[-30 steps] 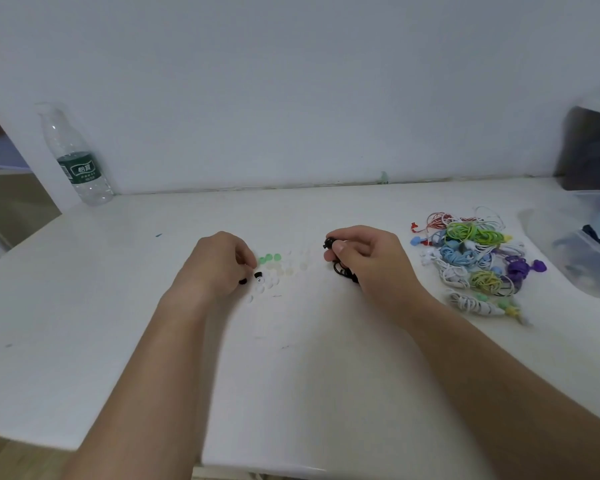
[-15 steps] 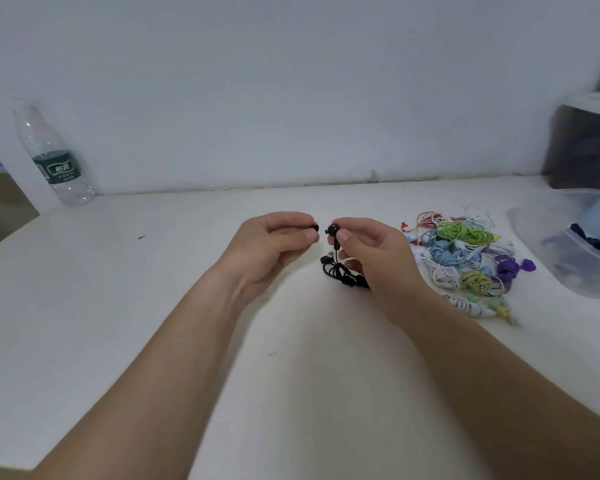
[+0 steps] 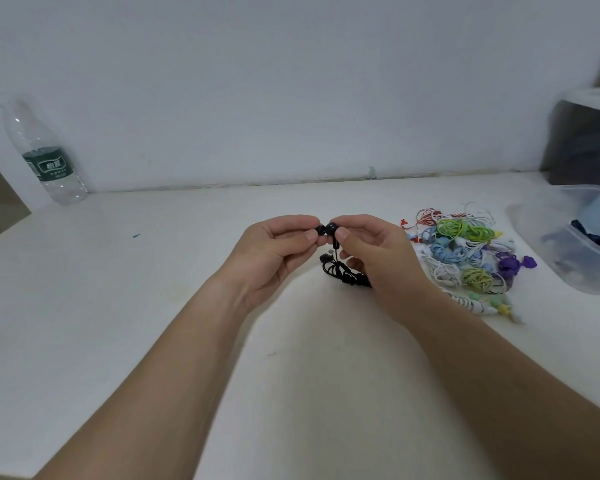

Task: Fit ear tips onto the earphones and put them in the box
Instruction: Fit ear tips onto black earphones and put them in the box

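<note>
On the white worktop [image 3: 153, 306], the clear box [image 3: 584, 271] is parked far right, coloured earphones [image 3: 465, 251] heaped beside it — queued for fitting, likely. Mid-worktop, the black earphone [image 3: 333, 229] is pinched by the right hand [image 3: 385, 261], bud raised, and a black ear tip [image 3: 320, 231] is pinched against it by the left hand [image 3: 271, 258] — nozzle alignment, seemingly.

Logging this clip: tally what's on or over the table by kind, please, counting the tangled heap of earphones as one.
Water bottle: 1
Clear box: 1
Heap of coloured earphones: 1
Black earphones, gripped by right hand: 1
Black ear tip, pinched by left hand: 1
Total: 5
</note>
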Action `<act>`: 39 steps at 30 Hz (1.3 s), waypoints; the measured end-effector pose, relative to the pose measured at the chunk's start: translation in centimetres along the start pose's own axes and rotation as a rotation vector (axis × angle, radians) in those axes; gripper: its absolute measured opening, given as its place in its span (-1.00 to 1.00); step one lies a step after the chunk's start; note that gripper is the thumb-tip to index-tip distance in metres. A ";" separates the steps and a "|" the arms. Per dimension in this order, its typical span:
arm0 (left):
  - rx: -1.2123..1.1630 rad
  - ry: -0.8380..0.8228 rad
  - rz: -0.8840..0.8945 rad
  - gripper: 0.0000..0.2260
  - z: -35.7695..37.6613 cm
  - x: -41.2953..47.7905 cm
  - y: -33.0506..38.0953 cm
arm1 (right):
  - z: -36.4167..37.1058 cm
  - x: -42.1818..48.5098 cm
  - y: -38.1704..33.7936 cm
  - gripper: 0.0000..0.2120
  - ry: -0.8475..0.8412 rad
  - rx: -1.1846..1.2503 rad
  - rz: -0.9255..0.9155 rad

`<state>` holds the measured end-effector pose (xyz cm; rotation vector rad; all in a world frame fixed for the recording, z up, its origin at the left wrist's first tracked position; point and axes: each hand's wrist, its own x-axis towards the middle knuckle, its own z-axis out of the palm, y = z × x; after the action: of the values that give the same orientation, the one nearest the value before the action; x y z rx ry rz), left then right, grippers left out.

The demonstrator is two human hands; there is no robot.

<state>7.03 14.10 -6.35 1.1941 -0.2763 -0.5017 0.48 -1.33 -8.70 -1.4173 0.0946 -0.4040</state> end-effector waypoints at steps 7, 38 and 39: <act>0.060 -0.031 0.032 -0.84 -0.4 0.0 0.0 | -0.1 0.1 0.1 -0.85 -0.014 0.000 -0.011; 0.136 -0.176 0.010 -0.81 -1.2 0.1 -0.5 | -1.7 0.3 -0.5 -0.90 -0.239 0.002 0.130; 0.133 -0.169 0.015 -0.81 -1.2 0.1 -0.5 | -1.6 0.3 -0.4 -0.89 -0.238 0.003 0.126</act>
<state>7.54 14.87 -7.24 1.2791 -0.4688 -0.5799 0.16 -3.01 -8.49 -1.4378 -0.0103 -0.1292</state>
